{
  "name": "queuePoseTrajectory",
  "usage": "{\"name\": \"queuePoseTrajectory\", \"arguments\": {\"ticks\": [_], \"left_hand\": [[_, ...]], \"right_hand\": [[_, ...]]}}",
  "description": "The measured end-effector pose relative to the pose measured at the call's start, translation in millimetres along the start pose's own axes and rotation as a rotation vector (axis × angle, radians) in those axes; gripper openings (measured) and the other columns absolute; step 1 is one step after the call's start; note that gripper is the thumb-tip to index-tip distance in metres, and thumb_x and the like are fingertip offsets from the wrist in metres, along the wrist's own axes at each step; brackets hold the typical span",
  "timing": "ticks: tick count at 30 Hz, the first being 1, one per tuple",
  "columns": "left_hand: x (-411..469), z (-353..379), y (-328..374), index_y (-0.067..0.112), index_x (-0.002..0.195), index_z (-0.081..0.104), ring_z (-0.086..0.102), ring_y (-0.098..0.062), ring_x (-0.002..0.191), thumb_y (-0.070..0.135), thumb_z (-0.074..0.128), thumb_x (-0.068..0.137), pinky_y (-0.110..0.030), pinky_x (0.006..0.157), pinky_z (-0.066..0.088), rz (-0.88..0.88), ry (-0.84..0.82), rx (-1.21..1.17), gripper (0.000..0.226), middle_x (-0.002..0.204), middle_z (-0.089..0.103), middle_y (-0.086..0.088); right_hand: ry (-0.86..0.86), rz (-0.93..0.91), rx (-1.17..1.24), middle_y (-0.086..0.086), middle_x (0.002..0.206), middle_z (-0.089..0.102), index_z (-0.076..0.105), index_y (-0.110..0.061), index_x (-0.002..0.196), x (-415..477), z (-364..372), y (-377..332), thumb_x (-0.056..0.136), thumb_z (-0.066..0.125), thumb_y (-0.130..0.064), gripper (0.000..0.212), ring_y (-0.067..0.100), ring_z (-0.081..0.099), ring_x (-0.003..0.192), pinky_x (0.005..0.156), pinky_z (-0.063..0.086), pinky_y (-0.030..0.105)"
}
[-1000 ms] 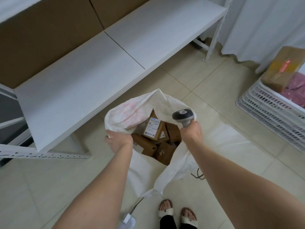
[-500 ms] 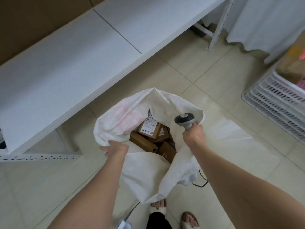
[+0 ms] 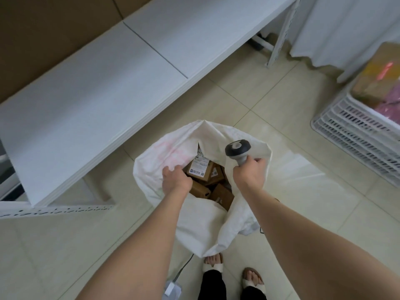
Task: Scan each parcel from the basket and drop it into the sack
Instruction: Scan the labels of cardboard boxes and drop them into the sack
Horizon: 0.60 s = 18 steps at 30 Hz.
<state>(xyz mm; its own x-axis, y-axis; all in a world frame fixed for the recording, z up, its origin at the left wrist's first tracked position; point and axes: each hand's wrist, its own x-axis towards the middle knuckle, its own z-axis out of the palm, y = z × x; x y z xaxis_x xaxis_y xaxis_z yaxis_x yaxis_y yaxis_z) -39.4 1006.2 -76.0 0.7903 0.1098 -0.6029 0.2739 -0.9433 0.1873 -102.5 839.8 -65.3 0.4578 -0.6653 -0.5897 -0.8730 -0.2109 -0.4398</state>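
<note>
Sack [image 3: 201,224] sits at centre with boxed parcels [image 3: 200,169] inside, and we hold its mouth wide, left hand [image 3: 175,180] gripping the rim at 9 o'clock, right hand [image 3: 249,173] clenched round the scanner [image 3: 238,148] at 3 o'clock, basket [image 3: 355,131] at 2 o'clock.

One camera only, worn on the head — wide-angle, facing forward and steeply down over both forearms, close above the open sack [image 3: 155,165], with left hand [image 3: 175,180] and right hand [image 3: 249,172] mid-frame, shelf [image 3: 97,105] upper left, basket [image 3: 357,131] at the right edge, the wearer's feet [image 3: 213,262] at the bottom edge.
</note>
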Motion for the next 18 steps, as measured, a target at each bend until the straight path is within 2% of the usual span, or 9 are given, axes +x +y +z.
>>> {"name": "queuePoseTrajectory", "arguments": {"ticks": [2,4,9,11,14,18], "left_hand": [[-11.7,4.7,11.1,0.021,0.131,0.051,0.048,-0.029,0.123,0.015,0.049,0.088,-0.035,0.1,0.044,0.035,-0.079,-0.065,0.043,0.146,0.024,-0.01],[-21.0,8.8,20.9,0.021,0.129,0.053,0.052,-0.028,0.114,0.016,0.051,0.088,-0.035,0.098,0.046,0.057,-0.104,-0.08,0.041,0.139,0.03,-0.01],[-41.4,-4.9,43.7,0.02,0.13,0.052,0.057,-0.031,0.104,0.02,0.054,0.09,-0.035,0.091,0.05,0.057,-0.134,-0.058,0.039,0.135,0.032,-0.013],[-51.9,-17.0,54.4,0.018,0.129,0.052,0.059,-0.031,0.099,0.017,0.052,0.091,-0.036,0.089,0.052,0.075,-0.124,-0.04,0.039,0.134,0.032,-0.013],[-73.8,-35.2,73.5,0.016,0.133,0.05,0.057,-0.031,0.101,0.015,0.049,0.093,-0.037,0.09,0.051,0.135,-0.118,-0.027,0.04,0.133,0.032,-0.013],[-114.4,-59.0,108.6,0.016,0.136,0.048,0.056,-0.027,0.101,0.013,0.05,0.095,-0.029,0.079,0.05,0.207,-0.112,-0.038,0.041,0.135,0.032,-0.011]], "right_hand": [[-0.12,-0.007,0.03,0.005,0.091,0.055,0.057,-0.012,0.111,-5.4,-3.2,0.2,0.093,0.051,-0.006,0.02,0.023,0.056,0.087,0.072,0.05,0.033],[-0.185,0.011,0.037,0.003,0.079,0.05,0.056,-0.01,0.108,-9.2,-5.8,4.5,0.093,0.05,-0.005,0.017,0.024,0.056,0.083,0.07,0.049,0.032],[-0.199,0.033,0.158,0.004,0.08,0.054,0.051,-0.015,0.1,-25.5,-33.1,10.4,0.09,0.051,-0.002,0.016,0.024,0.058,0.083,0.07,0.05,0.033],[-0.214,0.029,0.215,0.006,0.081,0.057,0.055,-0.012,0.1,-31.5,-52.4,8.9,0.088,0.054,-0.004,0.014,0.024,0.059,0.082,0.068,0.049,0.032],[-0.261,0.04,0.311,0.01,0.083,0.062,0.061,-0.009,0.102,-44.6,-85.6,4.4,0.083,0.061,-0.009,0.018,0.023,0.058,0.075,0.066,0.048,0.031],[-0.319,0.059,0.435,0.01,0.076,0.056,0.056,-0.007,0.084,-67.6,-138.3,2.5,0.084,0.06,-0.003,0.005,0.019,0.051,0.067,0.061,0.044,0.027]]}}
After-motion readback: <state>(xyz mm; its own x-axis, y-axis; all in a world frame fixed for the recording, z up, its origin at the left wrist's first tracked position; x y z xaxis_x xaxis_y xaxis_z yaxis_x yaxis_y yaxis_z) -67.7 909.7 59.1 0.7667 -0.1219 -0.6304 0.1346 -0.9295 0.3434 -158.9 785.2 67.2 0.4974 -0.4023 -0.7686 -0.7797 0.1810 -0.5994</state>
